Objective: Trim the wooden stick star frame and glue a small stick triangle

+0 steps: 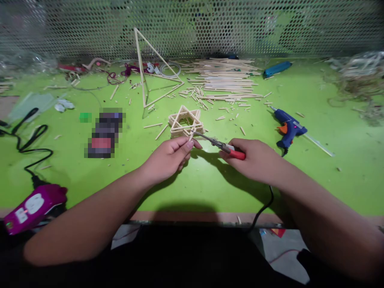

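Note:
A short wooden stick (191, 136) is pinched between the thumb and fingers of my left hand (171, 158), at the front of a star-shaped stack of sticks (180, 131). My right hand (250, 158) is closed round the red handle of a pair of pliers or cutters (238, 154). The tool's metal jaws point left and reach the upper end of the short stick. Whether the jaws grip it is too small to tell.
Behind stand a stick triangle frame (139, 66) and a pile of sticks (228, 78). A blue glue gun (288, 126) lies right, a blurred dark object (103, 134) left, a magenta device (37, 206) front left. A perforated metal screen (192, 32) rises behind.

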`<state>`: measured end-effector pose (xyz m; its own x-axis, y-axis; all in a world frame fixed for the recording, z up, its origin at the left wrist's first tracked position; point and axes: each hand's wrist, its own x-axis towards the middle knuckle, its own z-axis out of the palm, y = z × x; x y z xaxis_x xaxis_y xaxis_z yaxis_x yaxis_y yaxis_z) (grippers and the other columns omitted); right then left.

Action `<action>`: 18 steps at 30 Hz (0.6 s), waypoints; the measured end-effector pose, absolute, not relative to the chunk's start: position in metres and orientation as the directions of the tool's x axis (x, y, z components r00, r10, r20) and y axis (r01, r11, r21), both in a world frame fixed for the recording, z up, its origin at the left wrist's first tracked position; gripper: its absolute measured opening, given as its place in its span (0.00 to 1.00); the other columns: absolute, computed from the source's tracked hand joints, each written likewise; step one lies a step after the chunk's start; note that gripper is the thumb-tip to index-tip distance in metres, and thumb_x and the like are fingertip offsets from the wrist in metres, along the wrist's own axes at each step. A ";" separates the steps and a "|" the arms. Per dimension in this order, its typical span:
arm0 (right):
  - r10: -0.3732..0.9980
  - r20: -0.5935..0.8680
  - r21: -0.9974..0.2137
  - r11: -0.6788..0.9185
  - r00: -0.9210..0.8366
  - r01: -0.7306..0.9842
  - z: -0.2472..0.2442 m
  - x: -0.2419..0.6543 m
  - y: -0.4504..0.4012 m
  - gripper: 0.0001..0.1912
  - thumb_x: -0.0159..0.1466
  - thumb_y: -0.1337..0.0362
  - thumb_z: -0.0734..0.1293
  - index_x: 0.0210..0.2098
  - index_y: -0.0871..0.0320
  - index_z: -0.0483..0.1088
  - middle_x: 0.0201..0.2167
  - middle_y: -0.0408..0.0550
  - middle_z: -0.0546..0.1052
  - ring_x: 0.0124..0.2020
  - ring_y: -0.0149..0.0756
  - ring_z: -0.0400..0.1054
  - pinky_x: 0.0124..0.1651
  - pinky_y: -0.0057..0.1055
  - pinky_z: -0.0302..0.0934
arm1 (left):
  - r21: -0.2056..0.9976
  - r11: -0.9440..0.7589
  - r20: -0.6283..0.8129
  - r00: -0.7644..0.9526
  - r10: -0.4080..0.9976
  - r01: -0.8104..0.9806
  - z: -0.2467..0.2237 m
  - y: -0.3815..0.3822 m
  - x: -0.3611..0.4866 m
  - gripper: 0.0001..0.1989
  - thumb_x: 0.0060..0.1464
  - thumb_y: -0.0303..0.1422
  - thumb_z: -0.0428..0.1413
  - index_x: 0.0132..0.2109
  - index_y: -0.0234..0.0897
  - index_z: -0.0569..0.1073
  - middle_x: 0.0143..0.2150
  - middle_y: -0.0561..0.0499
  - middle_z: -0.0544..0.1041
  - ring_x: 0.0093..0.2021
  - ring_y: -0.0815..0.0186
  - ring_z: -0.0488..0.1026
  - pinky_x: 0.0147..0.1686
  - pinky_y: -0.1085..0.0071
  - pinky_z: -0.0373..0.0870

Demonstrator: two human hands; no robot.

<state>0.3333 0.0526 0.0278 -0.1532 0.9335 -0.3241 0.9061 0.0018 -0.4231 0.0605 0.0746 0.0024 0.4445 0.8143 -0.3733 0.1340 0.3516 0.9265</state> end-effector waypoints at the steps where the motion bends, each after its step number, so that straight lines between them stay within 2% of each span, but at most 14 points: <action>1: 0.938 -0.321 -0.403 -0.011 -0.130 0.915 0.027 0.332 0.053 0.14 0.65 0.49 0.68 0.31 0.51 0.70 0.27 0.46 0.78 0.27 0.41 0.67 0.30 0.37 0.54 | 0.929 0.345 -0.369 0.444 0.817 0.137 0.002 0.074 0.061 0.18 0.73 0.50 0.59 0.49 0.40 0.79 0.25 0.59 0.60 0.22 0.72 0.57 0.23 0.75 0.55; 7: 0.929 -0.369 -0.341 -0.097 -0.038 0.935 0.029 0.325 0.059 0.12 0.63 0.50 0.70 0.31 0.50 0.76 0.25 0.47 0.78 0.25 0.41 0.66 0.29 0.38 0.54 | 0.928 0.339 -0.372 0.414 0.831 0.153 -0.002 0.073 0.062 0.16 0.75 0.47 0.57 0.51 0.40 0.80 0.25 0.59 0.59 0.21 0.71 0.55 0.21 0.74 0.51; 11: 0.910 -0.416 -0.315 -0.146 0.002 0.938 0.029 0.323 0.064 0.15 0.64 0.48 0.68 0.28 0.50 0.75 0.23 0.48 0.77 0.23 0.42 0.65 0.28 0.39 0.55 | 0.926 0.346 -0.378 0.390 0.839 0.153 -0.003 0.075 0.061 0.16 0.74 0.47 0.58 0.50 0.39 0.80 0.25 0.59 0.60 0.21 0.72 0.54 0.21 0.75 0.51; 14: 0.914 -0.403 -0.281 -0.091 -0.032 0.955 0.027 0.327 0.067 0.19 0.65 0.46 0.68 0.26 0.51 0.72 0.22 0.49 0.75 0.23 0.42 0.64 0.28 0.40 0.52 | 0.923 0.368 -0.383 0.385 0.840 0.116 0.000 0.076 0.059 0.17 0.74 0.48 0.59 0.50 0.39 0.79 0.26 0.60 0.58 0.22 0.72 0.53 0.22 0.76 0.53; 18: 0.928 -0.353 -0.356 -0.017 -0.118 0.934 0.025 0.338 0.063 0.20 0.69 0.44 0.65 0.29 0.51 0.68 0.25 0.48 0.76 0.27 0.42 0.67 0.30 0.38 0.53 | 0.909 0.409 -0.404 0.417 0.814 0.082 0.003 0.076 0.058 0.18 0.75 0.49 0.56 0.53 0.39 0.78 0.26 0.61 0.56 0.23 0.72 0.52 0.22 0.77 0.52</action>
